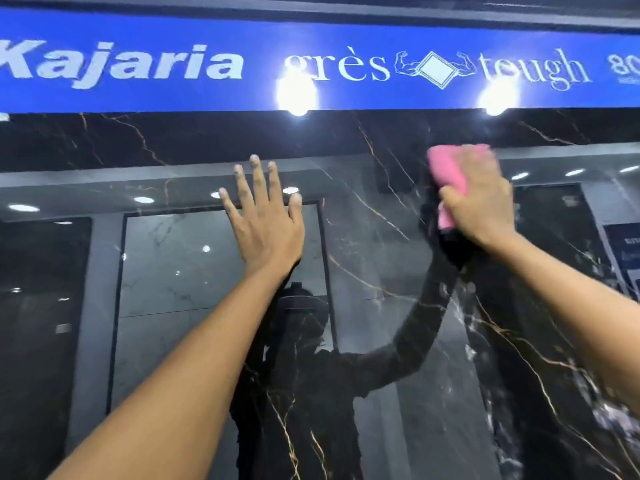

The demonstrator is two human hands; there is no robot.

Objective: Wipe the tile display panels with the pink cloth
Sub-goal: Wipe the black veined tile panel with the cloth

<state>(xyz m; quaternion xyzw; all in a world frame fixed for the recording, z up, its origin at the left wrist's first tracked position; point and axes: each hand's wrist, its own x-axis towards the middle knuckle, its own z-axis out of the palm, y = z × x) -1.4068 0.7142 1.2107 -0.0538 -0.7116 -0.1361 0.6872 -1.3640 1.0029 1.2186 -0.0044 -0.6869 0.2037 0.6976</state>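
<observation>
A glossy black tile display panel with gold veins fills the view in front of me. My left hand lies flat against it near the middle, fingers straight and spread, pointing up. My right hand is raised at the upper right and holds the pink cloth against the panel; the cloth shows above and to the left of the hand, and the rest is hidden under the palm. The hand and cloth look blurred.
A blue sign band with white lettering runs across the top, above the panel. The shiny tile mirrors ceiling lights, other panels and a person with a raised arm. A poster shows at the right edge.
</observation>
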